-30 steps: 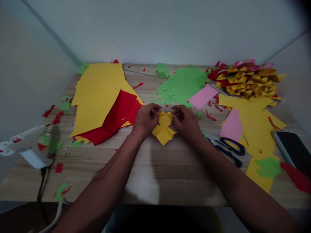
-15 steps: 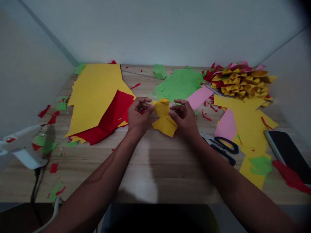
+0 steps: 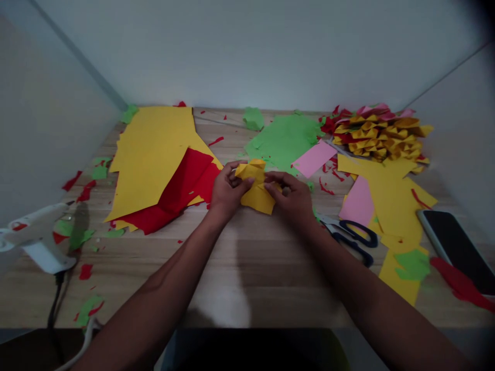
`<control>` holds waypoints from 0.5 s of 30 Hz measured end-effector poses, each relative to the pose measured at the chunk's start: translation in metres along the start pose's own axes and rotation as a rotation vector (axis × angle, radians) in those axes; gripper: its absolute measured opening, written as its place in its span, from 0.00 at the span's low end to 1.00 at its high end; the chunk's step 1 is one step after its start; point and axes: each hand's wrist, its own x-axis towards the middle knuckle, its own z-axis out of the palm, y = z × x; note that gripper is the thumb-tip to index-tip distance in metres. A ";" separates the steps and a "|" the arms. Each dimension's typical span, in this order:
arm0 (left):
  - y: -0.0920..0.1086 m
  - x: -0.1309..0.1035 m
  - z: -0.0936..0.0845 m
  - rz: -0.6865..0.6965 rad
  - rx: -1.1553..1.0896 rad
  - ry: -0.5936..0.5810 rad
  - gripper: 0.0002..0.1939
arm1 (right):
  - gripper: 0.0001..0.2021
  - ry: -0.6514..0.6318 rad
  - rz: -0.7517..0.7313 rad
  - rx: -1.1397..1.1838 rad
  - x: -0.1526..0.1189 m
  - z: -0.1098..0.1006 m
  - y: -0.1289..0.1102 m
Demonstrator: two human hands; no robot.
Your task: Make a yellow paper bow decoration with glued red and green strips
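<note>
And here come the hands, closing right in; a second ago the folded yellow paper piece (image 3: 258, 200) sat between them with its points fanned out, and half a second ago it was tipping up with the fingers at its sides; now the left hand (image 3: 226, 191) has it properly, thumb pressed across the front near the narrow waist, the other fingers curled behind (their tips are hidden, so how hard they press I cannot tell); the right hand (image 3: 293, 198) has moved in too, thumb and forefinger pinching at the waist's right edge, the remaining fingers bent in loosely; the piece is tilted in front of the body, over the middle of the table (image 3: 216, 281), though whether its lower edge touches the wood is unclear; what does that mean for the work? I'd judge that lining up has given way to handling the creases themselves, the left hand steadying while the right shapes; around them nothing else seems to have shifted, with the scissors (image 3: 342, 225) just beside the right forearm, the heap of folded paper (image 3: 382, 138) at the back right, and the glue gun (image 3: 44, 253) well apart on the left, untouched
</note>
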 end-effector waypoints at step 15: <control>0.004 -0.012 0.012 -0.060 -0.119 -0.070 0.22 | 0.08 0.134 -0.286 -0.493 0.000 -0.006 -0.005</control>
